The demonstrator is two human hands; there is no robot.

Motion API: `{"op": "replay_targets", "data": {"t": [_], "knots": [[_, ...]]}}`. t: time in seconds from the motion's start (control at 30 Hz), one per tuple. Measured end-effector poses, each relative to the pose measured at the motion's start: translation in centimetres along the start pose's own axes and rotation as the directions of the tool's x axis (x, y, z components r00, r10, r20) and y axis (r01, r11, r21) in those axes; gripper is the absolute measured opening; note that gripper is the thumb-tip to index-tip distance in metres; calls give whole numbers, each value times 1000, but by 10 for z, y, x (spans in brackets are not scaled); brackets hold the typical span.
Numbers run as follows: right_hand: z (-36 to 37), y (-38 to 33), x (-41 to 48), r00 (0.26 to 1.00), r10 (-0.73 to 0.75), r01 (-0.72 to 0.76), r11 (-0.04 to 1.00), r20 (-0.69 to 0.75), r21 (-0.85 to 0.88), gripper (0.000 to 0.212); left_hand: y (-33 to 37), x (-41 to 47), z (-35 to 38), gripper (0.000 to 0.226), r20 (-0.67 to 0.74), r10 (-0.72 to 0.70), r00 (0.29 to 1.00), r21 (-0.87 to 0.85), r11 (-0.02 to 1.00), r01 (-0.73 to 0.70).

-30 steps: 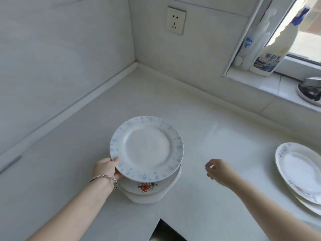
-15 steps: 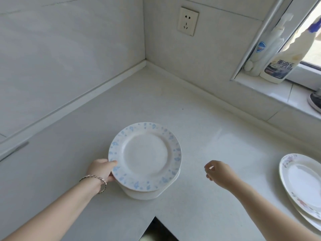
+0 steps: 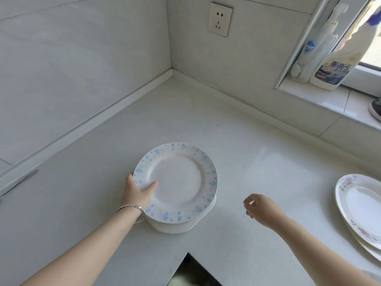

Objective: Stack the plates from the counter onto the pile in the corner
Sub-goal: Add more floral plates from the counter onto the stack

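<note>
Plates (image 3: 177,182) sit stacked on the white corner counter (image 3: 257,162).

Readable text: one label only

The white cleaner bottle (image 3: 332,73) on the window sill (image 3: 329,103) bears large dark Chinese characters, "重油污". A smaller line beneath them is too blurred to read. The pump bottle (image 3: 309,48) touching it carries a blue oval logo (lettering illegible).
</note>
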State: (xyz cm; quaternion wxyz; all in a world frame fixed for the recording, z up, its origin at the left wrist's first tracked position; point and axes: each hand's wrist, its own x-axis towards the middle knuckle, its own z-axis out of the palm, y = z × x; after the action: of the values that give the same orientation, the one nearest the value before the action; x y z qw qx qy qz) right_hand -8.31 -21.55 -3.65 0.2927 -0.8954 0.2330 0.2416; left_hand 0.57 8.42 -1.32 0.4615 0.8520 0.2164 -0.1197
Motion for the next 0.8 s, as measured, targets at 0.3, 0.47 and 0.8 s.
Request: {"op": "replay_targets", "data": {"t": [0.3,0.47,0.8], "knots": [[6,12,0,999,21,-23,998,24,53,13,2,-1,8,74,-16,191,981,520,840,-155],[-6,41,-10,996,85,-81,988,-27,135,12,49,-31,68,26,235,774,588,629,340,-699],[-76,182,-64,928,318,-252,920,-194,300,15,149,-117,245,29,721,380,580,540,216,-813]]}}
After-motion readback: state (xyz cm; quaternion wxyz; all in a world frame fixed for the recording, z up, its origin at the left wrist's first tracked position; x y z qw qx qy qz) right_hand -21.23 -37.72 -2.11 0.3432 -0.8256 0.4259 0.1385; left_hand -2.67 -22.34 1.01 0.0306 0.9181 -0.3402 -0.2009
